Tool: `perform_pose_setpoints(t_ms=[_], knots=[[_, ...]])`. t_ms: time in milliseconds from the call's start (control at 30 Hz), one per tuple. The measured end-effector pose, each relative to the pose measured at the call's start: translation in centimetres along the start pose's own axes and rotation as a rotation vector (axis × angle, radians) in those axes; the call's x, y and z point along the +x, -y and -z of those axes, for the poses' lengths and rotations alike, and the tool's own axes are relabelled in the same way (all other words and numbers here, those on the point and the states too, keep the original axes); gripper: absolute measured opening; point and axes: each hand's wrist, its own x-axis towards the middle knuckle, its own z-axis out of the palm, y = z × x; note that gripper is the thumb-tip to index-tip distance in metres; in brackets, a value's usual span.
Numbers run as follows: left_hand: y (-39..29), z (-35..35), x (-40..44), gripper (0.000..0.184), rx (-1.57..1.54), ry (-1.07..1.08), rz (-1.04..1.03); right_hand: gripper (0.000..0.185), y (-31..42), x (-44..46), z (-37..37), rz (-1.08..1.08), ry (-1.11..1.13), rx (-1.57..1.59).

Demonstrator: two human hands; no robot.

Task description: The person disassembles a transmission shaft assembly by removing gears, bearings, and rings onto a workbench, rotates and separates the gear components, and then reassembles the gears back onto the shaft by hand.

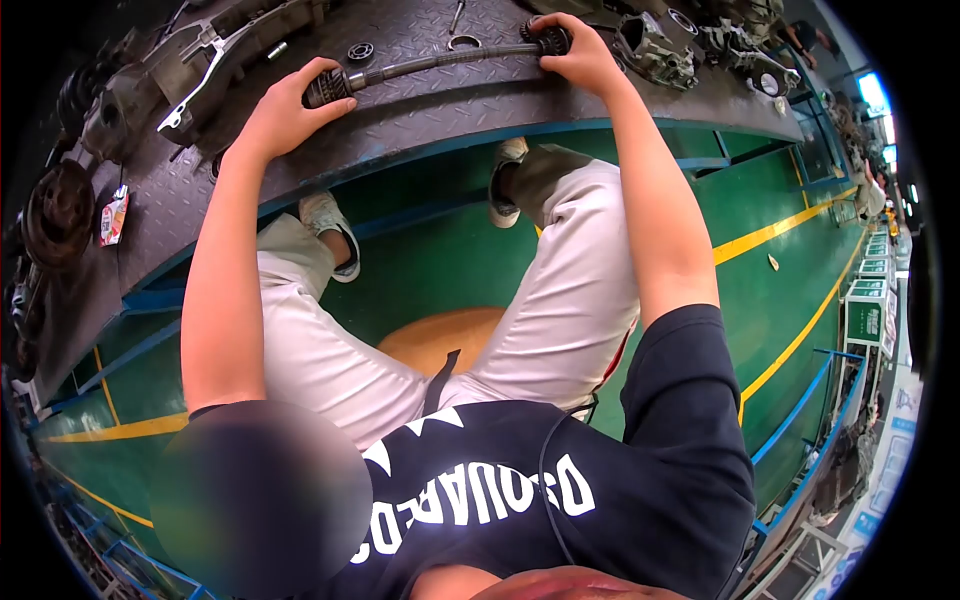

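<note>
One geared shaft (440, 62): long and metal, reaching from hand to hand across the near part of the surface (420, 110); whether it rests there or is lifted slightly cannot be told.
Left hand (290, 108): grasping the gear cluster (326, 90) at the shaft's left end, thumb on the near side and fingers over the far side.
Right hand (585, 62): grasping the dark gear (553, 41) at the shaft's right end, thumb below and fingers curled over the top.
Surface: dark metal with a raised tread pattern, on a blue frame (560, 127).
Between the hands: a small bearing (361, 53) lies just beyond the shaft, nearer the left hand; a metal ring (464, 43) lies close beyond the shaft, with a thin metal rod (457, 16) farther out.
Left of the left hand: a short metal pin (277, 50) is near, a large cast housing (215, 70) lies past it, and a round rusty wheel (60, 215) and a red-and-white packet (114, 216) are well apart, closer to the body.
Right of the right hand: a cast metal housing with openings (657, 50) sits near, with more metal parts (750, 55) beyond it.
Below the hands: two shoes (330, 232) (506, 180) on a green floor (440, 260).
</note>
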Motion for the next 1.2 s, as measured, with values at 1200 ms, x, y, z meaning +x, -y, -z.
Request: perform_pose_setpoints(t_ms=[1200], knots=[[-0.7,-0.5,0.9,0.069,0.138,0.017,0.169,0.062,2.1,-3.3,1.8,-0.222,-0.187,-0.556]])
